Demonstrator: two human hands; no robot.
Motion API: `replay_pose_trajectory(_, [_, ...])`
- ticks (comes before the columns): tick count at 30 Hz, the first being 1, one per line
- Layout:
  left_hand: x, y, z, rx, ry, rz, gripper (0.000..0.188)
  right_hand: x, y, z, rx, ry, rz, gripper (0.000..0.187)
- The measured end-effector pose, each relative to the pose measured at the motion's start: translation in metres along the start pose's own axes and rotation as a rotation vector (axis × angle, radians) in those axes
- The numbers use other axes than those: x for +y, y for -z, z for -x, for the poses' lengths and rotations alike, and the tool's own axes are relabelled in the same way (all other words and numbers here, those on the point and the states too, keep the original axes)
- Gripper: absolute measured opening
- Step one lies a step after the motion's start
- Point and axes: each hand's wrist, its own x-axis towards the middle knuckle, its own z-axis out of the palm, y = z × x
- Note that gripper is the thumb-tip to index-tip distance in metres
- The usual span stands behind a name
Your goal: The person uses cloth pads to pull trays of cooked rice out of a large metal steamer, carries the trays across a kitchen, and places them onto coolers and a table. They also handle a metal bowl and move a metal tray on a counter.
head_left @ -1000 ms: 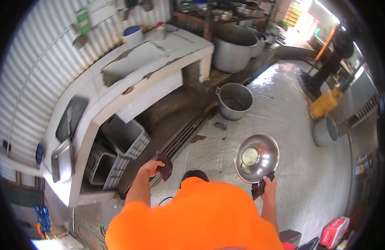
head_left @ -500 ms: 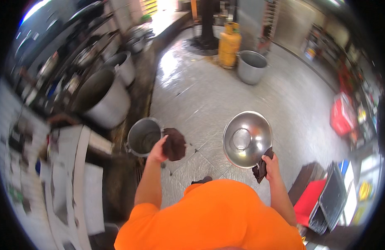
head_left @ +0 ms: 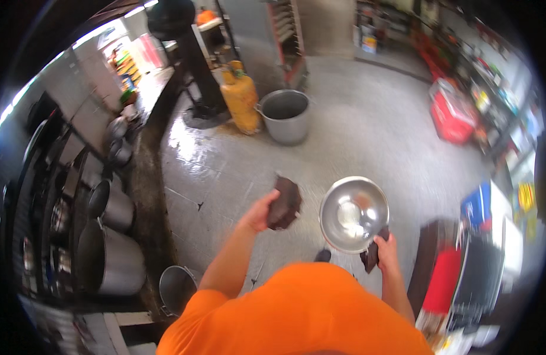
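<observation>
The right hand (head_left: 389,251) has its fingers clamped on the near right rim of a steel bowl (head_left: 344,210), with a dark brown cloth (head_left: 372,257) bunched between skin and metal. The bowl is held above the grey floor (head_left: 367,124), between its left and right edges and well apart from both, its mouth turned up toward the view (bright reflections cover the inside). The left hand (head_left: 259,213) reaches forward at the bowl's left, its fingers closed on the edge of a second brown cloth (head_left: 285,204), which hangs apart from the bowl. Below the bowl, the toe of a dark shoe (head_left: 323,255) shows past the orange shirt (head_left: 302,313).

Toward the floor's far edge, a yellow gas cylinder (head_left: 241,105) stands upright just beside a grey metal pot (head_left: 288,127). Along the floor's left edge runs a dark ledge (head_left: 150,201), with a large pot (head_left: 122,266) to its left; a smaller pot (head_left: 177,290) stands by its near end. A red bag (head_left: 453,118) lies near the floor's right edge (slightly blurred).
</observation>
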Motion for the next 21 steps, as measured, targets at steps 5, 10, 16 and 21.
replay_pose_trajectory(5, [0.002,0.022,-0.152,0.332,0.066,-0.337,0.053,-0.056,-0.043,-0.162,-0.16,-0.055,0.12,0.033])
replay_pose_trajectory(10, [0.033,0.023,-0.196,0.436,0.01,-0.351,0.052,-0.093,-0.107,-0.253,-0.253,-0.03,0.343,0.03])
replay_pose_trajectory(16, [0.103,0.096,-0.351,0.485,-0.238,-0.308,0.045,-0.13,-0.176,-0.418,-0.348,-0.027,0.477,0.031])
replay_pose_trajectory(21, [0.204,0.114,-0.497,0.468,-0.18,-0.757,0.049,-0.162,-0.213,-0.545,-0.274,-0.057,0.318,0.029])
